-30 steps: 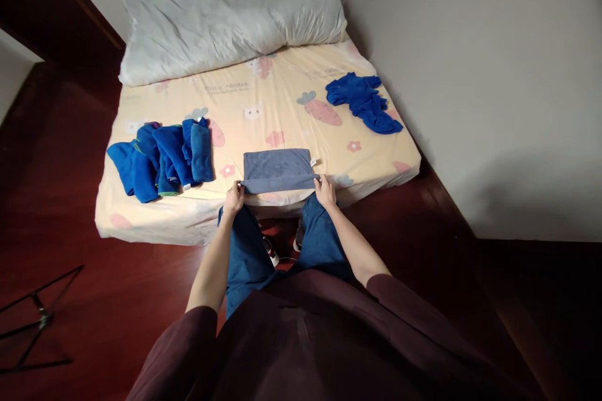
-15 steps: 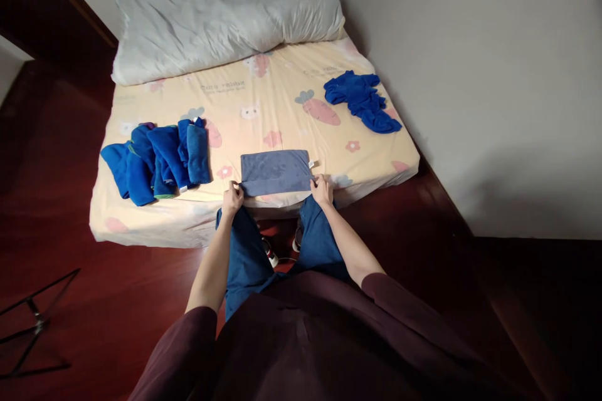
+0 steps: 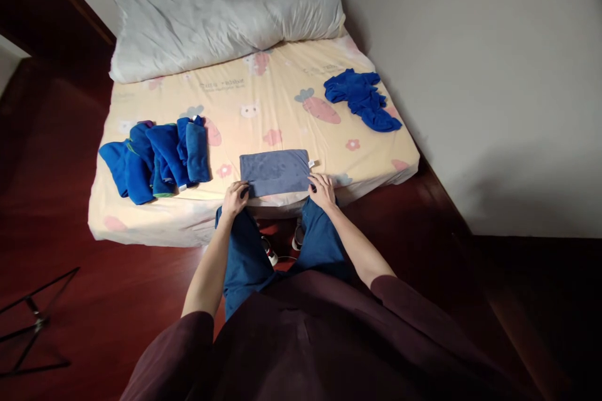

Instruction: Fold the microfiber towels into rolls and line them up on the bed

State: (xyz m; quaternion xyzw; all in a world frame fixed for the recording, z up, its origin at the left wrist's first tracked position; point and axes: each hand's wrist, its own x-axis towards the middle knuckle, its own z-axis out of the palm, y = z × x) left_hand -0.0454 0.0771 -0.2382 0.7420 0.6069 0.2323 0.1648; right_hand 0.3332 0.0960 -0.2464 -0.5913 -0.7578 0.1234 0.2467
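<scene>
A folded grey-blue towel (image 3: pixel 275 172) lies flat near the front edge of the bed, with a small white tag at its right side. At its front left corner is my left hand (image 3: pixel 234 199), fingertips over the cloth and thumb at the edge. My right hand (image 3: pixel 322 192) grips the front right corner in a similar way, its fingers a little spread on top. Left of the towel, several folded blue cloths (image 3: pixel 162 153) overlap in a row. A crumpled blue cloth (image 3: pixel 360 100) rests on the bed's right side.
The bed (image 3: pixel 277 88) has a yellow sheet with carrots and flowers. A large white pillow or quilt (image 3: pixel 226 12) covers its far end. A pale wall (image 3: pixel 480 75) stands to the right. On the red floor at lower left is a black stand (image 3: pixel 37 322).
Both hands have shifted slightly inward at the towel's front corners. Their fingers have moved from a tight pinch to lying more over the cloth. The towel stays in place.
</scene>
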